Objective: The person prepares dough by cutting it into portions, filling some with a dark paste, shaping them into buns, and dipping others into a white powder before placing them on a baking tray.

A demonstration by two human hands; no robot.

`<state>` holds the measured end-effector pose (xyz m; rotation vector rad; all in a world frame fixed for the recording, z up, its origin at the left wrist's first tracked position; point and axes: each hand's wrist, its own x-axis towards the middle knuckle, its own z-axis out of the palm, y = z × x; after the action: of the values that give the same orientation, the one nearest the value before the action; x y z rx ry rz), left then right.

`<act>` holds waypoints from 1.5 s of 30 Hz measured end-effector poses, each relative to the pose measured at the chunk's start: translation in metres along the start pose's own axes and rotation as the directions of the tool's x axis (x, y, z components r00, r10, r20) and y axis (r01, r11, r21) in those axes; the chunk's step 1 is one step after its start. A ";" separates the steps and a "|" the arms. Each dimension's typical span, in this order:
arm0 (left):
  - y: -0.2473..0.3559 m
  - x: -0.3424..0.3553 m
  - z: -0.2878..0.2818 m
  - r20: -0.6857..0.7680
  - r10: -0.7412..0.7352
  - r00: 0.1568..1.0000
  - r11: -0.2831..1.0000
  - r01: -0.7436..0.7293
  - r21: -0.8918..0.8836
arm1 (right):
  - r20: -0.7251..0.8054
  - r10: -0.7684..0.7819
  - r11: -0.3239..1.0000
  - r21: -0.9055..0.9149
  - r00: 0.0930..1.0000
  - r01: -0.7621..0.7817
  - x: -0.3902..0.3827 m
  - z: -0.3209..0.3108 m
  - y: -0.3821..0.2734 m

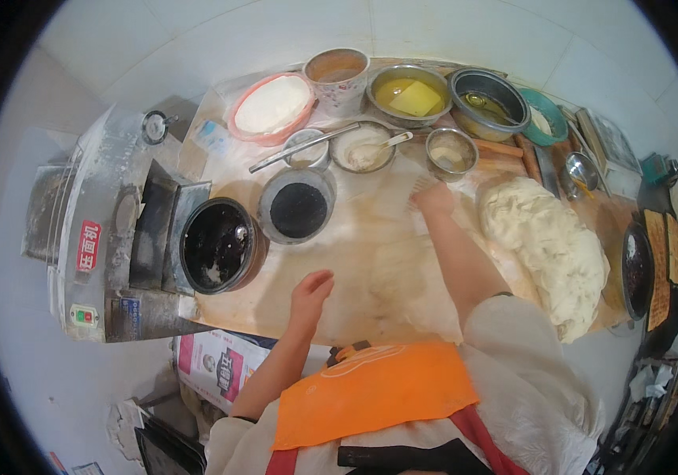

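Note:
My left hand [312,294] hovers over the near part of the floury wooden worktop [355,269], its fingers stretched out and nothing in it. Farther off and to the right, my right hand [432,199] is down at the worktop, fingers bent. A pale, blurred thing shows at its fingers; I cannot make out what it is. Just beyond that hand stands a small metal bowl [451,154] with pale contents. A large mass of white dough [549,245] lies to the right of my right forearm.
Left: a dough machine [89,229], a dark pot [220,245] and a bowl of black stuff [298,209]. Along the back: a pink basin of white powder [272,109], a patterned bucket [337,75], a bowl of yellow liquid [409,95] and a dark oil pot [488,107]. Flatbreads [668,261] hang far right.

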<state>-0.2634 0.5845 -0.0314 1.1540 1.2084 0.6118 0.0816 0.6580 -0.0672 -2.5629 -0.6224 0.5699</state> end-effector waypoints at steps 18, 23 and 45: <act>0.040 0.179 0.139 0.172 -0.321 0.931 0.917 0.260 0.303 | 0.065 -0.028 0.986 0.164 0.997 0.017 -0.017 0.019 -0.004; 0.051 0.144 0.130 -0.148 0.393 0.908 0.677 -0.177 0.714 | 0.267 0.131 0.793 0.549 0.955 -0.262 -0.007 0.056 0.010; 0.029 0.044 0.080 0.797 0.168 0.580 0.198 -0.812 0.550 | -0.063 0.381 0.535 0.829 0.922 -0.165 -0.274 -0.151 0.253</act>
<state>-0.1700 0.6051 -0.0271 2.6050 0.4199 -0.0714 0.0142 0.2685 0.0073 -1.7653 0.1626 0.4763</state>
